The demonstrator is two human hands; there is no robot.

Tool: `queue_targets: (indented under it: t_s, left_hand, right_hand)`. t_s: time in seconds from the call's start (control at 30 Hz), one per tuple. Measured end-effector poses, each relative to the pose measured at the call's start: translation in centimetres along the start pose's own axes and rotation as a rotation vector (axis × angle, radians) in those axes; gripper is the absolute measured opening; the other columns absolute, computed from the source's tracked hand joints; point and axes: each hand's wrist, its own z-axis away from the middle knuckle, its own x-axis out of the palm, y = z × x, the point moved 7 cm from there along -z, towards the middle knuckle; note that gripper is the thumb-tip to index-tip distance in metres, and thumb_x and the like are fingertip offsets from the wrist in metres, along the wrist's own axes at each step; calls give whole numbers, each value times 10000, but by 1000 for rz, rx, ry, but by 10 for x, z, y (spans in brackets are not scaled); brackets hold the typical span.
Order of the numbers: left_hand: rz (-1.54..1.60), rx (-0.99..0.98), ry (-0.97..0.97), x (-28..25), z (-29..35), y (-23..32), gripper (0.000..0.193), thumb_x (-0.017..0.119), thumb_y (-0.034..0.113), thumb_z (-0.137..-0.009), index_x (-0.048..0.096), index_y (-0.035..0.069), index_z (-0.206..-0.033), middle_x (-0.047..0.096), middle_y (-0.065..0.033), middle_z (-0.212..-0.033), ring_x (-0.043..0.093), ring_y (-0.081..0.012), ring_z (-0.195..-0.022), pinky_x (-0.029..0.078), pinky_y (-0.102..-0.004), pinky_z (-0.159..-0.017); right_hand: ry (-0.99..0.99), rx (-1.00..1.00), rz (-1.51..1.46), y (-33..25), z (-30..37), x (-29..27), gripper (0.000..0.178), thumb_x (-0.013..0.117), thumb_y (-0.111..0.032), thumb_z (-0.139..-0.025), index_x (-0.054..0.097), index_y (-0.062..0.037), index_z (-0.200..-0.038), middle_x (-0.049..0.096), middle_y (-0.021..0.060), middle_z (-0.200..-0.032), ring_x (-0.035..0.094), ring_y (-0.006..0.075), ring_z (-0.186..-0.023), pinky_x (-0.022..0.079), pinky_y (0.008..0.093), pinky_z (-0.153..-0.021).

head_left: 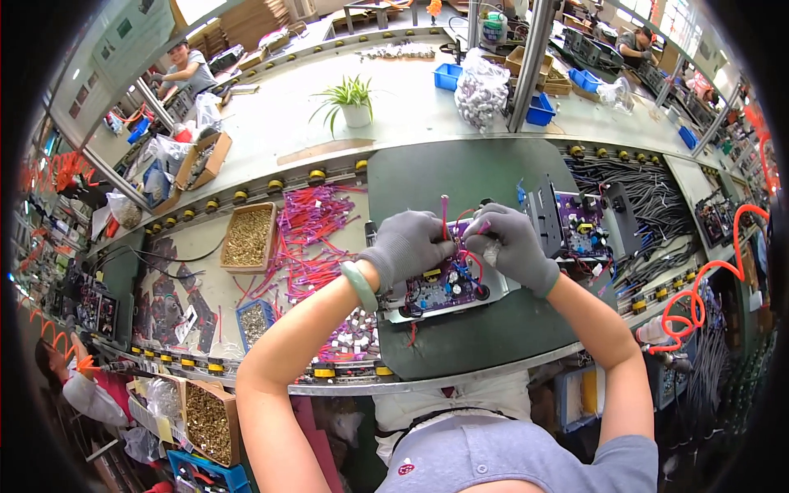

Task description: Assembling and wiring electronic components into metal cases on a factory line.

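Observation:
A purple circuit board in a metal frame lies on a dark green mat before me. My left hand, in a grey glove with a green bangle at the wrist, is closed over the board's upper left part, pinching a pink wire that stands up between my hands. My right hand, also grey-gloved, is closed on red and pink wires at the board's upper right. Both hands touch each other above the board.
A second purple board in a metal frame stands to the right. Pink and red wires lie heaped at the left, beside a tray of brass parts. Black cables fill the right. A potted plant stands behind. Other people work nearby.

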Motion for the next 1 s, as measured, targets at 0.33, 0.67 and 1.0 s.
queue_targets:
  t_s: [0.33, 0.67, 1.0]
  left_hand:
    - [-53, 98, 66, 8, 3, 7, 218, 736, 321, -855, 755, 153, -992, 686, -105, -931, 681, -313, -828, 543, -390, -748]
    - [145, 97, 132, 3, 3, 2, 148, 716, 213, -848, 726, 91, -931, 661, -123, -942, 664, -342, -837, 533, -429, -735]
    - [-25, 149, 68, 9, 5, 16, 142, 710, 216, -850, 718, 104, -937, 663, -110, -969, 678, -334, -812, 538, -435, -693]
  right_hand:
    - [4, -76, 38, 3, -1, -5, 135, 783, -26, -740, 679, -60, -817, 666, 79, -823, 629, 276, -802, 526, 379, -797]
    - [6, -89, 23, 5, -1, -7, 158, 803, -68, -700, 694, -88, -812, 659, 74, -817, 637, 299, -849, 502, 401, -800]
    - [3, -94, 23, 3, 0, -5, 161, 809, -80, -695, 702, -103, -813, 656, 62, -824, 636, 295, -846, 501, 404, -813]
